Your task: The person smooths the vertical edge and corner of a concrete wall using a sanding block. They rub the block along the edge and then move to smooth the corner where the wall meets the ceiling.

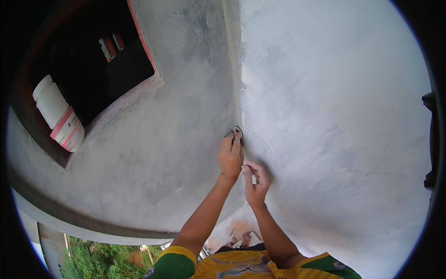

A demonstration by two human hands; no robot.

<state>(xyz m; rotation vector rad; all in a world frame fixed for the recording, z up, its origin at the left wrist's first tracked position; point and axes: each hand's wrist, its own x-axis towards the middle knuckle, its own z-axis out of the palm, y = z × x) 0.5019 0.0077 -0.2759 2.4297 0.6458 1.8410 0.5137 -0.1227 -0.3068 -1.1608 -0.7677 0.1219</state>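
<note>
My left hand (pixel 231 156) reaches up to the inside corner where two plastered walls meet. Its fingers are closed on a small round pale disc with a dark edge (pixel 238 130), pressed against the corner; the fingers cover much of it. Just below and to the right, my right hand (pixel 257 183) is beside the same corner, close to the left wrist. The right fingers are loosely curled, with a gap between them and the thumb, and no object shows in them. The grey wall (pixel 186 116) lies on the left, the whiter wall (pixel 334 116) on the right.
A window opening with a reddish frame edge (pixel 144 39) is cut into the left wall. On its sill stand a white jar (pixel 52 104) and a white-and-pink tub (pixel 69 132), stacked. Below are my feet (pixel 246 239) on a stained floor and green plants (pixel 102 258).
</note>
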